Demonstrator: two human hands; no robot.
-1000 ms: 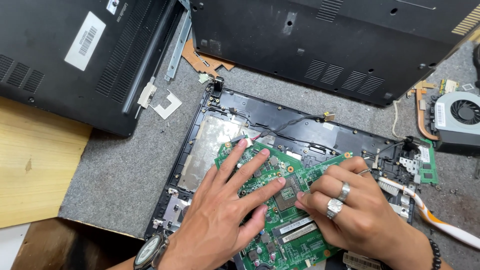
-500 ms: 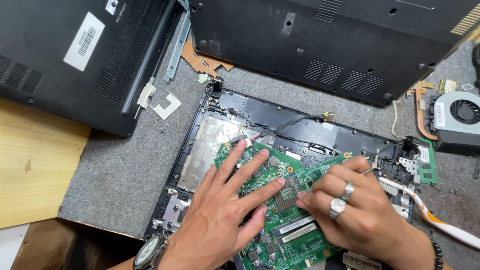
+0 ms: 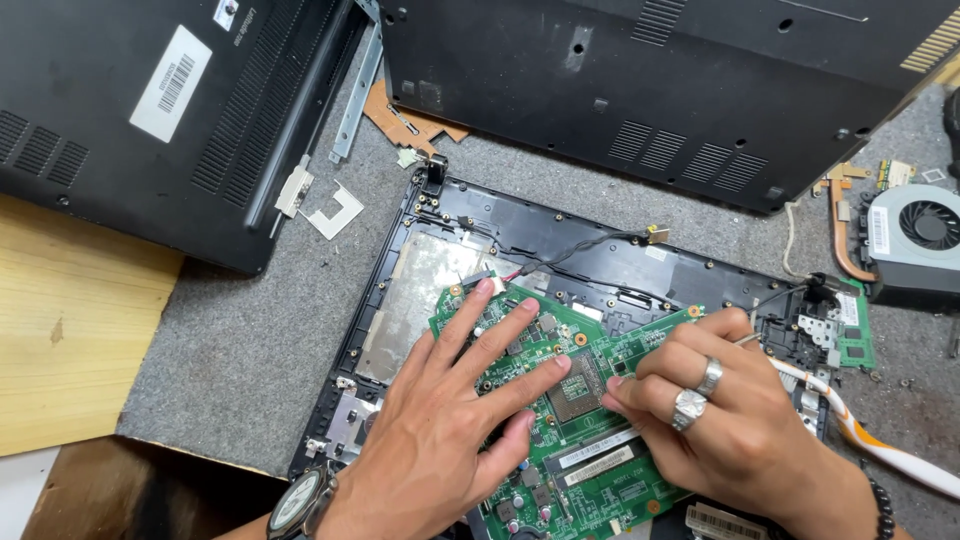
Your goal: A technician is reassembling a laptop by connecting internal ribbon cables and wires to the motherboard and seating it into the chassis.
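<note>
Head camera looks down on a green circuit board (image 3: 590,400) lying in the open black laptop base (image 3: 560,240), under both hands. Left hand (image 3: 445,440) lies flat on the board's left half, its fingers (image 3: 500,335) spread wide and pressing down, gripping nothing; a wristwatch (image 3: 298,503) sits at that wrist. Right hand (image 3: 735,420) rests on the board's right half with its fingers curled narrow, their tips touching the board just beside a dark square chip (image 3: 578,385), which lies between the two hands' fingertips. Whether those curled fingers pinch anything small cannot be told. Two silver rings (image 3: 692,405) sit on this hand, and a beaded bracelet (image 3: 880,505) on the wrist.

Beyond the left fingertips, a bare metal plate (image 3: 420,290) shows in the base, and a thin black cable (image 3: 590,240) runs along its far wall. Past the right knuckles a small green board (image 3: 850,330) sits at the base's corner, and an orange-and-white tool handle (image 3: 880,450) lies beside the right wrist. Farther out on the grey felt mat (image 3: 250,340) are two black laptop covers (image 3: 150,110) (image 3: 680,80), a cooling fan with copper pipe (image 3: 915,240), and a wooden board (image 3: 70,330) well off to the left.
</note>
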